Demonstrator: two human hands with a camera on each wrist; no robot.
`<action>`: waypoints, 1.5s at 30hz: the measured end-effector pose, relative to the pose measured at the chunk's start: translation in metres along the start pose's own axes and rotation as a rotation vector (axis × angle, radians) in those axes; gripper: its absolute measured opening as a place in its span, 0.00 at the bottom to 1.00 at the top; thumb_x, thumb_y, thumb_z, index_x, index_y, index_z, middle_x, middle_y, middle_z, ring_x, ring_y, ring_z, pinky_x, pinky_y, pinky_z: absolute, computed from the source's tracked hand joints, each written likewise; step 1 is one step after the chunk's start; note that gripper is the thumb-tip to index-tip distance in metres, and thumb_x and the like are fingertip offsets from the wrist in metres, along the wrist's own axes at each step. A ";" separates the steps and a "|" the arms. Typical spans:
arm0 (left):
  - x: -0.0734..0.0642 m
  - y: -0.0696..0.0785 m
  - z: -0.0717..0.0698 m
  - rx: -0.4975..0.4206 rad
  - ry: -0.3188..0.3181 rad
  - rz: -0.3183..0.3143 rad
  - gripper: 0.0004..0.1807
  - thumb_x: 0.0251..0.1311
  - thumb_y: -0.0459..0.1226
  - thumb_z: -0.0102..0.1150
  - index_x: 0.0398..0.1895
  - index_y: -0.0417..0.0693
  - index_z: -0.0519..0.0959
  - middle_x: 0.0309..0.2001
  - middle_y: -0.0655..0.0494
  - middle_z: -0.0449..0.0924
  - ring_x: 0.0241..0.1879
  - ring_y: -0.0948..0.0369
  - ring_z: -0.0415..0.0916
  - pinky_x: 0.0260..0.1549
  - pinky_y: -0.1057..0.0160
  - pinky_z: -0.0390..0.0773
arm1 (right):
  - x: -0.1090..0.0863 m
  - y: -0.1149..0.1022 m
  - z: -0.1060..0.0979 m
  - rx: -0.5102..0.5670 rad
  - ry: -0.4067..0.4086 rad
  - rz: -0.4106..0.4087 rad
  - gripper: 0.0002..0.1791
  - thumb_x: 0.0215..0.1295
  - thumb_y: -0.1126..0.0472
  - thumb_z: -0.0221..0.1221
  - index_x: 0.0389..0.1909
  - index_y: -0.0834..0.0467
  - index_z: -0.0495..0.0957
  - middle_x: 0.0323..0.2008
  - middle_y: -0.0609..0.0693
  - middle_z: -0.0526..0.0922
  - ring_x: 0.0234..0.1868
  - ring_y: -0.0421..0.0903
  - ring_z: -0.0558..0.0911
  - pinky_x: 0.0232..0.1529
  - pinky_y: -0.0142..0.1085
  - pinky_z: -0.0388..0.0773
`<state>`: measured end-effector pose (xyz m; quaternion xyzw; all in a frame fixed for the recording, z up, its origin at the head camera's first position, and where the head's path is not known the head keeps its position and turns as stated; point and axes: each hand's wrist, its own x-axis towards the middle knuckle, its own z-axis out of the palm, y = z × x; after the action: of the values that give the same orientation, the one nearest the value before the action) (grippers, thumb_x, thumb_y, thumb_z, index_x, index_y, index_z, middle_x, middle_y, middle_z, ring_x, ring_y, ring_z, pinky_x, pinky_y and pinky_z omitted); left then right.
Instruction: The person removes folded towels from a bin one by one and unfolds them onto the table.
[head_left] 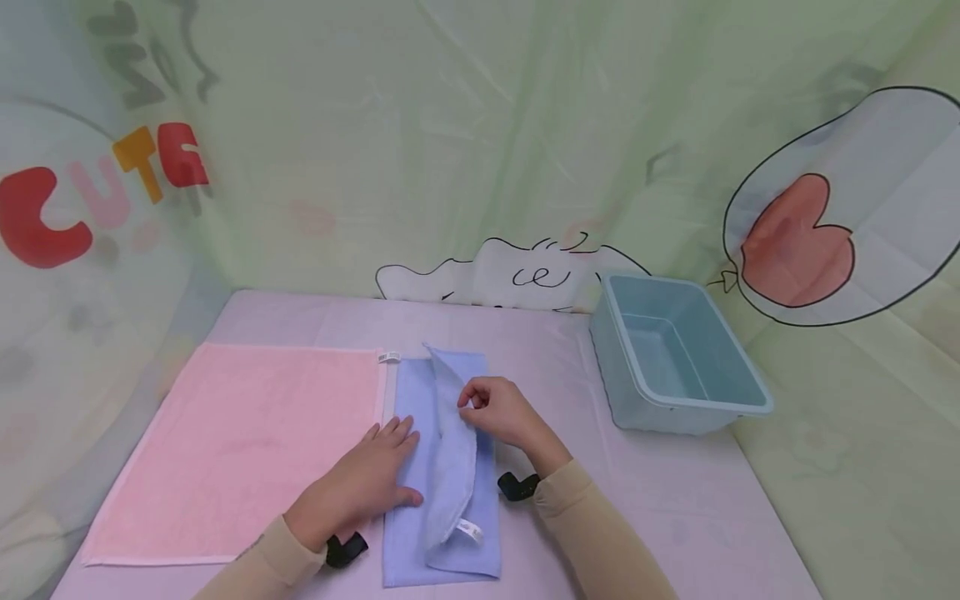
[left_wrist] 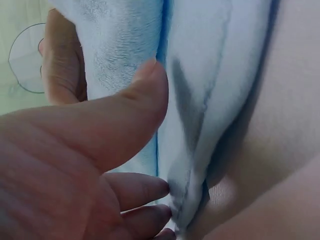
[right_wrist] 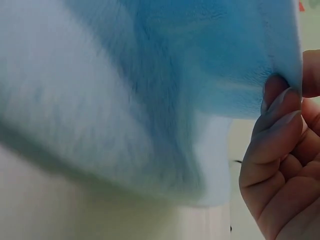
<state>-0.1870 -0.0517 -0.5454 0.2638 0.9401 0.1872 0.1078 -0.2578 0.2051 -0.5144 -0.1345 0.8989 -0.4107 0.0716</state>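
A blue towel [head_left: 412, 542] lies folded lengthwise on the table, its right-hand flap lifted along the middle. My right hand [head_left: 501, 410] pinches the edge of that flap between thumb and fingers; the right wrist view shows the fingertips [right_wrist: 282, 102] on the towel's edge. With fingers spread, my left hand [head_left: 371, 475] rests on the towel's left side, reaching over from the pink towel [head_left: 247, 450]. In the left wrist view the left thumb [left_wrist: 150, 90] lies near a fold of the blue cloth. A white tag [head_left: 470, 531] shows near the flap's lower end.
The pink towel is spread flat at the left, with a white label [head_left: 389, 357] at its upper right corner. A light blue plastic bin [head_left: 678, 404] stands at the back right. Printed curtains [head_left: 450, 150] surround the lilac-covered table [head_left: 637, 500].
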 end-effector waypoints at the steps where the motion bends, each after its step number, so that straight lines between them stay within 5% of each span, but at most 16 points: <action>1: 0.000 0.001 0.000 0.005 -0.006 0.002 0.55 0.58 0.59 0.78 0.79 0.36 0.68 0.84 0.38 0.59 0.85 0.40 0.55 0.84 0.37 0.54 | -0.001 0.002 -0.002 -0.001 0.005 0.007 0.04 0.64 0.64 0.67 0.33 0.52 0.85 0.24 0.44 0.73 0.25 0.41 0.72 0.26 0.31 0.70; 10: -0.003 0.004 -0.006 0.014 -0.047 0.005 0.68 0.44 0.57 0.86 0.83 0.33 0.61 0.86 0.38 0.53 0.86 0.40 0.51 0.84 0.36 0.52 | -0.017 0.017 -0.020 -0.004 0.058 0.114 0.04 0.66 0.65 0.69 0.36 0.53 0.85 0.26 0.47 0.73 0.27 0.44 0.72 0.26 0.34 0.70; 45: -0.005 -0.003 -0.007 0.035 -0.112 -0.059 0.72 0.43 0.58 0.86 0.85 0.34 0.55 0.87 0.38 0.48 0.88 0.39 0.42 0.85 0.36 0.48 | -0.079 0.094 -0.074 -0.141 0.185 0.379 0.05 0.71 0.63 0.64 0.44 0.57 0.84 0.28 0.50 0.71 0.34 0.47 0.73 0.30 0.36 0.71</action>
<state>-0.1865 -0.0591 -0.5396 0.2479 0.9431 0.1526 0.1609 -0.2174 0.3414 -0.5360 0.0706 0.9374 -0.3365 0.0553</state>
